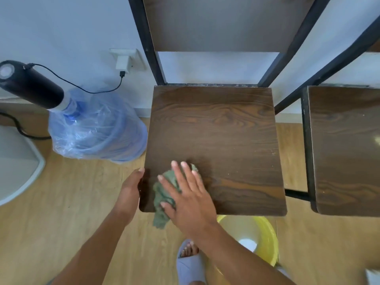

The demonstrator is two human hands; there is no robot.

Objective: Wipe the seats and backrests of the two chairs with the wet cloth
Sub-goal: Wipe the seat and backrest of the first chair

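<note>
A dark wood-grain chair seat fills the middle, with its backrest in a black metal frame above. A second chair's seat stands to the right, partly cut off. A green wet cloth lies on the near left corner of the middle seat and hangs over its front edge. My right hand presses flat on the cloth with fingers spread. My left hand grips the seat's left edge near the front corner.
A blue water jug wrapped in plastic, with a black pump and cable, stands left of the chair. A yellow basin sits on the wooden floor under the seat's front. My foot in a grey slipper is below. A white object lies far left.
</note>
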